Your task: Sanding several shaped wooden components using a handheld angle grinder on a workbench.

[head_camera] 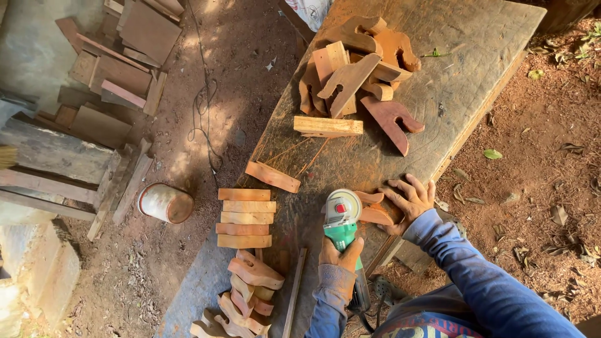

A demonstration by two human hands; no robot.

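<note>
My left hand (340, 253) is closed around the green grinder (342, 220), its disc against a curved wood piece (374, 214). My right hand (410, 199) lies spread, fingers pressing that piece to the worktop (463, 56). Ahead of both hands sits a heap of cut pieces (357, 69); left of the grinder, stacked blocks (245, 219).

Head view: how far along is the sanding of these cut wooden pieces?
Looks partway. Seemingly done: a neat stack of flat blocks and curved pieces by the left hand. In hand: the left hand grips a green grinder against a curved piece that the right hand pins to the bench. Apparently left: the jumbled pile further along.
</note>
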